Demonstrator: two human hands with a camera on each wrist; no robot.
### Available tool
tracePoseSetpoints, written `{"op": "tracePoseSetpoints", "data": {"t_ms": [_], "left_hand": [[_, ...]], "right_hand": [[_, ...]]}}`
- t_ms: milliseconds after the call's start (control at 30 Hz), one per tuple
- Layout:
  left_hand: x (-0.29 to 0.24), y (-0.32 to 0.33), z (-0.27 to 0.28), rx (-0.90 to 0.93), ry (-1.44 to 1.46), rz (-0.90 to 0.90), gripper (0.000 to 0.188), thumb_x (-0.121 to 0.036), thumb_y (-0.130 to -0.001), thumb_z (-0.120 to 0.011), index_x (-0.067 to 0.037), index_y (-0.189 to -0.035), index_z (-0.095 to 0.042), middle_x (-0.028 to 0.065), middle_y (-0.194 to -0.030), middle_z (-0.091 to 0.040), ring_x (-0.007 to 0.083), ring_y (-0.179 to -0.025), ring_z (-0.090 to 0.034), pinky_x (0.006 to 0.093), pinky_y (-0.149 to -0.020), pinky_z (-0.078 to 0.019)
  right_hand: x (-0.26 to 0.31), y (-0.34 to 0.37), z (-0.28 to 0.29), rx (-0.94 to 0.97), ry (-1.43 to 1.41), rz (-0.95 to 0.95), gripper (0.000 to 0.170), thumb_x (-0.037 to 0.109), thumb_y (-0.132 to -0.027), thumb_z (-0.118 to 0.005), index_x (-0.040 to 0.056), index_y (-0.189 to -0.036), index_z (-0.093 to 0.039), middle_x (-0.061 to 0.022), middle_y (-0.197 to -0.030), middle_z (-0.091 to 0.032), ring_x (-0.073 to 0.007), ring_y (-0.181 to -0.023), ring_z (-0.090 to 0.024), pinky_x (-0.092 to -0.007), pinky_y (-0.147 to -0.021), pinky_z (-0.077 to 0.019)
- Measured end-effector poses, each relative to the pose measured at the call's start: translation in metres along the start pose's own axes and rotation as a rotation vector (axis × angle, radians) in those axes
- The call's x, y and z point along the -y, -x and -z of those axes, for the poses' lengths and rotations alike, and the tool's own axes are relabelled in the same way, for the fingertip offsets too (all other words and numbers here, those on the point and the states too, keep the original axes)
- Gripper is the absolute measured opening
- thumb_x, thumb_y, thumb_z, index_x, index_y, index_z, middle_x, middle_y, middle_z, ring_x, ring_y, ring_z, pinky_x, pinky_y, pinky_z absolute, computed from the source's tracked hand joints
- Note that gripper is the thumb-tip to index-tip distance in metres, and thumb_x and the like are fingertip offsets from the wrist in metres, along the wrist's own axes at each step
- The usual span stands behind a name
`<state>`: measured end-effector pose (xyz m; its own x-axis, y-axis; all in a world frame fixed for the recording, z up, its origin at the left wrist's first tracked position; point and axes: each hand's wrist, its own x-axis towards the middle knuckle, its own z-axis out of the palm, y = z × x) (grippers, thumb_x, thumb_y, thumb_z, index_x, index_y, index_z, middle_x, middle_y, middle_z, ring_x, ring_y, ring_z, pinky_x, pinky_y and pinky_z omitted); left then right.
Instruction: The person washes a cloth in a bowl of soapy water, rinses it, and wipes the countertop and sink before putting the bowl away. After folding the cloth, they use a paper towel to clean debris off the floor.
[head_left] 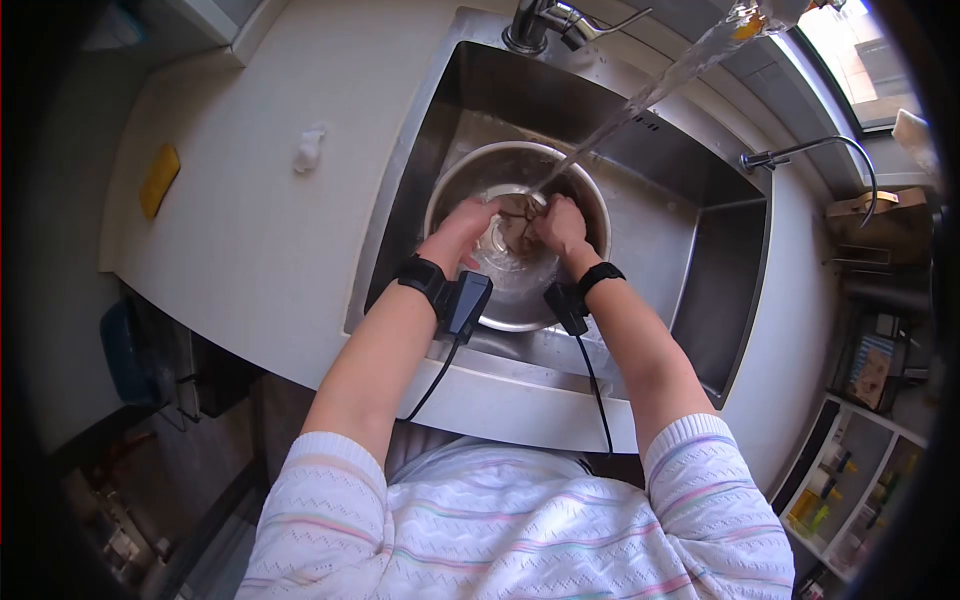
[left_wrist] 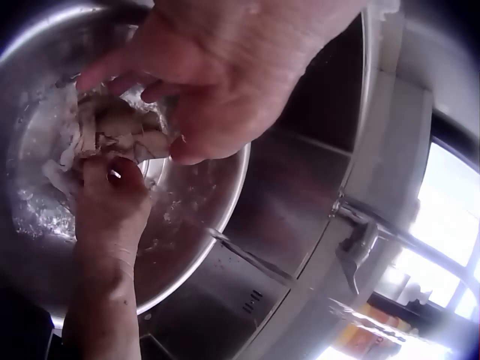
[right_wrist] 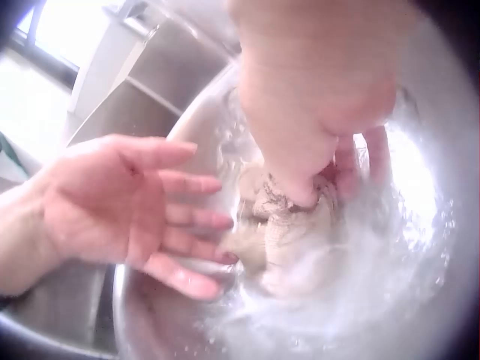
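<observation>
Water runs into a round steel basin point(head_left: 603, 208) standing in the sink. In it lies a wet, pale-brown lumpy thing with dark streaks point(right_wrist: 300, 232); its kind cannot be told. My right hand point(head_left: 562, 226) reaches down from the right, and its curled fingers and thumb pinch the thing's upper part. Across from it my left hand point(head_left: 463, 228) hovers on the basin's left side. In the right wrist view the left hand point(right_wrist: 127, 206) has its palm showing and fingers spread, fingertips beside the pale-brown thing.
The water stream point(head_left: 655, 88) slants in from the upper right. Behind the sink point(head_left: 645, 290) stands a faucet point(head_left: 545, 28), with a thin curved spout point(head_left: 845, 143) to the right. A yellow sponge point(head_left: 159, 181) and a crumpled white piece point(head_left: 309, 150) lie on the left counter.
</observation>
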<state>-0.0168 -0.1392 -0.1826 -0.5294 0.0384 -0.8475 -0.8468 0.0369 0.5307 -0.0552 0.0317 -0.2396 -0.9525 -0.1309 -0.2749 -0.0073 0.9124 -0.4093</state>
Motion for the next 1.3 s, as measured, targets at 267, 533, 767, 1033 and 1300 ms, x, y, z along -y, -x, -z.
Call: {"op": "tracePoseSetpoints", "data": {"t_ms": [267,533,767,1033,1300], "left_hand": [[0.017,-0.033,0.002,0.178,0.626,-0.055,0.019,-0.012,-0.082,-0.047,-0.005,-0.098,-0.053,0.0067,-0.086,-0.055,0.0183,-0.079,-0.054,0.0389,-0.064,-0.0459],[0.028,-0.047,0.004,-0.246,0.208,-0.317,0.026,-0.008,-0.078,-0.047,-0.006,-0.104,-0.051,0.0087,-0.098,-0.054,0.0226,-0.09,-0.052,0.0414,-0.076,-0.042],[0.018,-0.025,-0.002,-0.165,0.225,-0.037,0.045,-0.018,-0.079,-0.051,-0.008,-0.121,-0.038,0.015,-0.114,-0.044,0.0329,-0.088,-0.051,0.0542,-0.069,-0.0436],[0.023,-0.031,-0.002,0.036,0.323,-0.002,0.039,-0.027,-0.083,-0.047,-0.007,-0.116,-0.042,0.0129,-0.111,-0.047,0.0304,-0.084,-0.054,0.0514,-0.066,-0.0456],[-0.001,0.0,-0.016,-0.094,0.364,-0.096,0.024,-0.023,-0.079,-0.052,-0.005,-0.096,-0.054,0.007,-0.082,-0.058,0.0214,-0.071,-0.056,0.0353,-0.057,-0.0437]], "right_hand": [[0.058,0.037,0.008,0.232,-0.75,0.216,0.019,0.014,-0.07,-0.057,0.0072,-0.088,-0.052,-0.0155,-0.078,-0.06,-0.0324,-0.079,-0.058,-0.0344,-0.071,-0.0457],[-0.005,0.013,0.036,0.235,0.062,0.628,0.028,0.01,-0.073,-0.055,0.0081,-0.101,-0.054,-0.0175,-0.092,-0.059,-0.0344,-0.086,-0.056,-0.0409,-0.078,-0.0447],[0.014,0.005,-0.015,0.386,0.094,0.293,0.033,0.017,-0.076,-0.052,0.0082,-0.108,-0.052,-0.0185,-0.102,-0.056,-0.0366,-0.091,-0.055,-0.0437,-0.079,-0.0443],[0.047,0.018,0.013,0.375,-0.582,-0.23,0.021,0.015,-0.077,-0.045,-0.0016,-0.087,-0.053,-0.0232,-0.085,-0.059,-0.0381,-0.077,-0.058,-0.0429,-0.071,-0.0476],[0.042,0.016,-0.004,0.016,-0.248,0.067,0.023,0.018,-0.075,-0.049,0.0017,-0.091,-0.053,-0.0264,-0.086,-0.057,-0.0404,-0.084,-0.056,-0.0445,-0.074,-0.0445]]}}
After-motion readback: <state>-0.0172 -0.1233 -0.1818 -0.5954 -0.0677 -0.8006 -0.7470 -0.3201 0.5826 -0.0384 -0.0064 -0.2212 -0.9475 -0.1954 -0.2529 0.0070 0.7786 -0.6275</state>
